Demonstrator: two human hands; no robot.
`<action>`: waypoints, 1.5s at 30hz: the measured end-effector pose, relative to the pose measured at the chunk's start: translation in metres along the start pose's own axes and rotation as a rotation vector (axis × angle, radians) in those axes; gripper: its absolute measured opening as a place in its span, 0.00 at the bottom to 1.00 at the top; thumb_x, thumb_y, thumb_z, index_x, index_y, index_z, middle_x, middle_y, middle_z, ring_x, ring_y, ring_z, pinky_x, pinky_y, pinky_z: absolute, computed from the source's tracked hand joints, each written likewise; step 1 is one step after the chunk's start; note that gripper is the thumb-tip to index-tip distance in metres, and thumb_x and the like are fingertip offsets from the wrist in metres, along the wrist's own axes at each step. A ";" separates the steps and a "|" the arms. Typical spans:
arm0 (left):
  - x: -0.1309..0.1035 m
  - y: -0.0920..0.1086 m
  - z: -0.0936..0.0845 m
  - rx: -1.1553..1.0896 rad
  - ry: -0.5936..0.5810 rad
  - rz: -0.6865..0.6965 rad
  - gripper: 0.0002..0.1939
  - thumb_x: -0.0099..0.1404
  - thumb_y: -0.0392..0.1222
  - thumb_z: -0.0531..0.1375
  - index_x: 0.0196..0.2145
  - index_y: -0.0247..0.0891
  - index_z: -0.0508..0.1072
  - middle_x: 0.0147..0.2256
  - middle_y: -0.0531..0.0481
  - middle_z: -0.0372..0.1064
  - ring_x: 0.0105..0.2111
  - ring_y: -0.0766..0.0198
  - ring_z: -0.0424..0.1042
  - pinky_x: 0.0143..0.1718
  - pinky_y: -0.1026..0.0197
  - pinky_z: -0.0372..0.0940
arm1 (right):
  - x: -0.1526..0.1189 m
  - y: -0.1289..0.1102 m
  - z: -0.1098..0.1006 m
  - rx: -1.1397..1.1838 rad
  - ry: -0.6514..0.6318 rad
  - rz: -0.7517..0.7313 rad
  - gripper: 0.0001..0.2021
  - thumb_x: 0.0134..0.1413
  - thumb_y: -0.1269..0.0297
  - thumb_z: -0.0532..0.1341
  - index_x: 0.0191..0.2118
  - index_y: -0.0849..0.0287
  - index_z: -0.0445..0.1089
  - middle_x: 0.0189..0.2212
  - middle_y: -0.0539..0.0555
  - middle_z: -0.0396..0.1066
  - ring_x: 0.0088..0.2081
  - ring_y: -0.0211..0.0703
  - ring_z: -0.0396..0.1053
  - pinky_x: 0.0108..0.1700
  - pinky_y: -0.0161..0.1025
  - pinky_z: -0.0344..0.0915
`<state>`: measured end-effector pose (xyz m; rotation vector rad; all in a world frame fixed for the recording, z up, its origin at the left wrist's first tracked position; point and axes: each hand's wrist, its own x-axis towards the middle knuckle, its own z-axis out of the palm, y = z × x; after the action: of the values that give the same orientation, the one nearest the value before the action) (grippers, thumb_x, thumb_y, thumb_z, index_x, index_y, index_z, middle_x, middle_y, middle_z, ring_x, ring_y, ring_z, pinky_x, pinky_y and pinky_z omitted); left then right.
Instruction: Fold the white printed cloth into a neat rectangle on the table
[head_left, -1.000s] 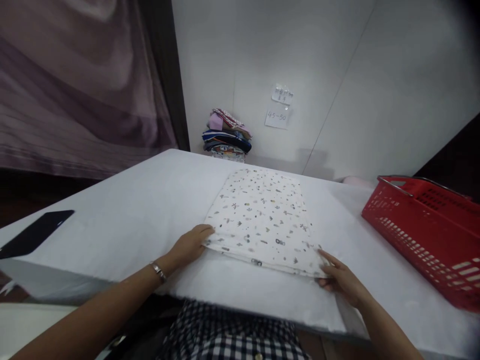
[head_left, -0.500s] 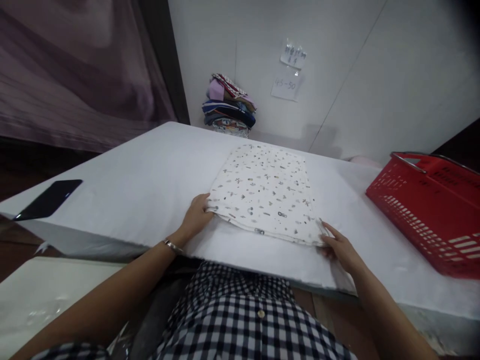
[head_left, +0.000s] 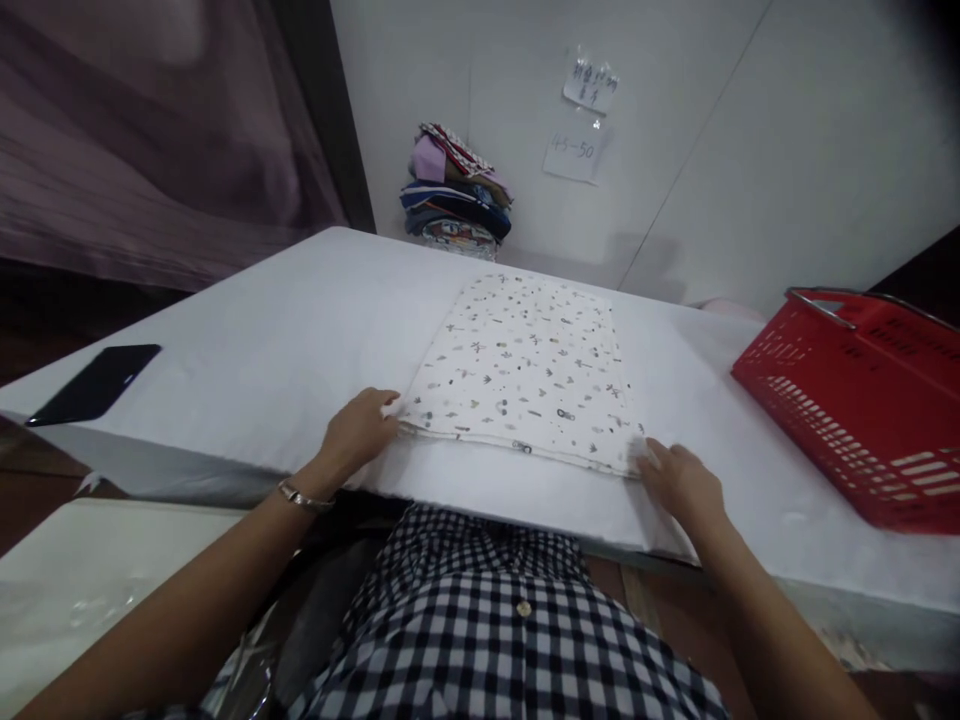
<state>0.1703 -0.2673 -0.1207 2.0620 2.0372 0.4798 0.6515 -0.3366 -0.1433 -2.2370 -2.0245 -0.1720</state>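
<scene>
A folded white cloth (head_left: 525, 375) with small printed figures lies flat on the white-covered table (head_left: 300, 330) in front of me. At its near left corner is my left hand (head_left: 358, 432), with curled fingers pinching the edge. My right hand (head_left: 684, 487) grips the near right corner between thumb and fingers. Between the hands the near edge runs almost straight, and its stacked layers show. The fingertips of both hands are partly hidden.
A black phone (head_left: 94, 384) lies at the table's left end. On the right stands a red plastic basket (head_left: 862, 410) with metal handles. Folded fabrics (head_left: 457, 195) are piled against the back wall, where paper signs (head_left: 574, 153) hang. A pale stool-like surface (head_left: 97, 570) is at lower left.
My left hand has moved left with the cloth's near left corner, and the near edge now lies straighter. My right hand has turned over slightly at its corner. The view has tilted a little.
</scene>
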 end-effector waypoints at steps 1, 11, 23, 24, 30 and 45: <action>-0.002 0.006 0.002 -0.010 0.067 0.092 0.19 0.58 0.36 0.53 0.47 0.37 0.72 0.45 0.44 0.71 0.42 0.56 0.70 0.43 0.56 0.65 | 0.001 -0.007 -0.002 -0.008 0.098 -0.059 0.17 0.59 0.57 0.54 0.49 0.57 0.72 0.41 0.62 0.72 0.41 0.52 0.69 0.40 0.44 0.65; 0.010 0.044 0.047 -0.061 -0.105 0.635 0.12 0.67 0.41 0.52 0.38 0.39 0.75 0.39 0.46 0.71 0.41 0.57 0.67 0.43 0.53 0.63 | 0.020 -0.090 0.014 0.294 0.029 -0.584 0.11 0.60 0.66 0.55 0.41 0.57 0.75 0.41 0.58 0.74 0.42 0.47 0.69 0.45 0.44 0.68; -0.002 0.042 0.040 -0.003 -0.105 0.727 0.16 0.70 0.38 0.46 0.32 0.36 0.72 0.34 0.46 0.69 0.37 0.59 0.64 0.41 0.54 0.62 | 0.011 -0.076 0.011 0.346 0.023 -0.657 0.14 0.63 0.64 0.52 0.37 0.58 0.75 0.38 0.58 0.73 0.40 0.47 0.68 0.43 0.43 0.67; -0.003 0.041 0.040 -0.004 -0.116 0.725 0.16 0.70 0.38 0.46 0.32 0.36 0.72 0.34 0.45 0.69 0.37 0.59 0.64 0.41 0.54 0.62 | 0.010 -0.076 0.012 0.334 0.017 -0.661 0.14 0.63 0.64 0.52 0.38 0.58 0.75 0.38 0.59 0.73 0.40 0.47 0.68 0.43 0.43 0.67; -0.002 0.027 0.041 -0.101 -0.103 0.702 0.14 0.69 0.43 0.49 0.38 0.40 0.74 0.41 0.45 0.71 0.42 0.58 0.66 0.46 0.52 0.63 | 0.012 -0.077 0.015 0.330 0.019 -0.648 0.15 0.64 0.61 0.51 0.41 0.57 0.75 0.38 0.59 0.72 0.40 0.47 0.68 0.41 0.43 0.67; -0.023 -0.029 0.019 -0.332 0.076 0.092 0.13 0.64 0.48 0.53 0.37 0.40 0.74 0.36 0.50 0.73 0.37 0.63 0.70 0.40 0.60 0.64 | 0.011 -0.081 0.007 0.435 -0.032 -0.583 0.15 0.62 0.58 0.53 0.40 0.54 0.76 0.37 0.56 0.72 0.39 0.46 0.70 0.40 0.42 0.69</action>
<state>0.1505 -0.2882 -0.1505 1.9644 1.7617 0.8608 0.5719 -0.3168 -0.1479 -1.3736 -2.3896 0.2356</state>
